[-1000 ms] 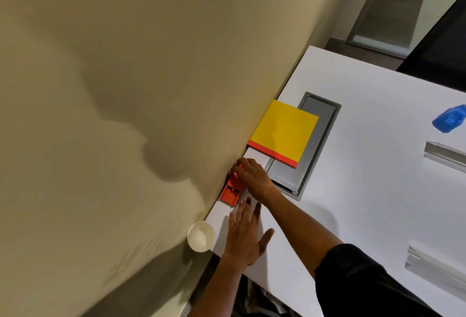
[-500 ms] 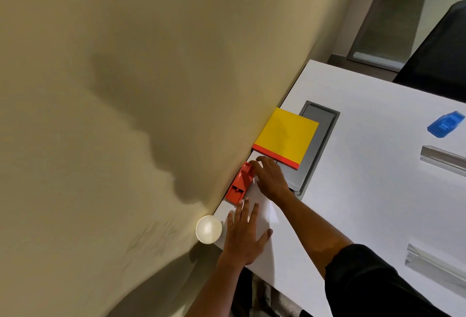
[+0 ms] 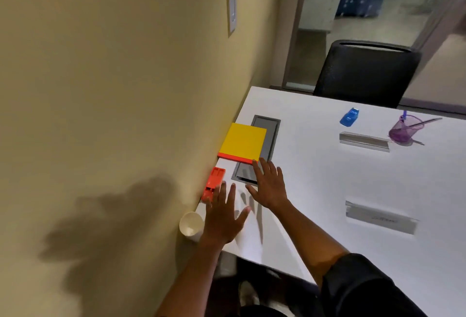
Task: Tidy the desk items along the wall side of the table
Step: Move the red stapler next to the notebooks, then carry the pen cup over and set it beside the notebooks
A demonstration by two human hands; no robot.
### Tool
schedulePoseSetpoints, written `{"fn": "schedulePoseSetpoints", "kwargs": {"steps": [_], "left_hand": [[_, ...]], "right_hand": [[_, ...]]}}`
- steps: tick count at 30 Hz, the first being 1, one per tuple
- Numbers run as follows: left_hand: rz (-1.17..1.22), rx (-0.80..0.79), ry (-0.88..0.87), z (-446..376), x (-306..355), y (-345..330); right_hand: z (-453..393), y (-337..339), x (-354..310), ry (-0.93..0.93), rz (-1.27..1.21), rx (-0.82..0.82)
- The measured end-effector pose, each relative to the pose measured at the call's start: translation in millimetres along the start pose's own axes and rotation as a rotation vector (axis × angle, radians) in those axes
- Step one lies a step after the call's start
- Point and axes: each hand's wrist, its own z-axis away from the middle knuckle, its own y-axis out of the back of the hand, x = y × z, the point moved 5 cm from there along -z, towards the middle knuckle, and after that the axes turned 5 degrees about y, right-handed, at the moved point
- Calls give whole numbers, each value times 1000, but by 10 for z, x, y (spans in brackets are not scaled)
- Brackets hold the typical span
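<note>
The orange stapler (image 3: 213, 183) is a slim plastic block with a recessed, ribbed top, lying flat on the white table (image 3: 315, 178) right against the beige wall (image 3: 113, 89). Its long axis runs along the wall, one end toward the paper cup (image 3: 191, 223) at the table's near corner and the other toward the yellow pad (image 3: 242, 143), a square block with an orange edge that partly overlaps the grey hatch (image 3: 264, 140) set in the tabletop. The left hand (image 3: 223, 215) is spread flat with nothing in it, its fingertips at the stapler's near end, though motion blur makes it unclear whether they touch. The right hand (image 3: 269, 185) is also flat and empty, fingers splayed, just right of the stapler, its fingertips reaching the pad's orange edge.
</note>
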Motion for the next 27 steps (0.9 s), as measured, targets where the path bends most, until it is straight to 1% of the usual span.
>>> {"fn": "schedulePoseSetpoints", "kwargs": {"steps": [2,3,5,6,11,17,27], "left_hand": [[27,146,-146,193,135,102],[27,171,-172,280,181,105],[15,22,-104,399,220,1],[9,-28,-91,460,253,-55],[47,-59,-179,840,691,-23],[55,-71,-336,1238,1473,-8],[-62,-154,-565,1977,2987,-536]], "right_hand": [[330,107,63,-67,1,34],[506,163,106,-98,0,55],[829,255,206,-149,-3,87],[1002,303,263,-176,2,98],[1873,557,593,-310,44,152],[2814,756,1074,-478,54,204],[4325,800,2041,-731,57,254]]}}
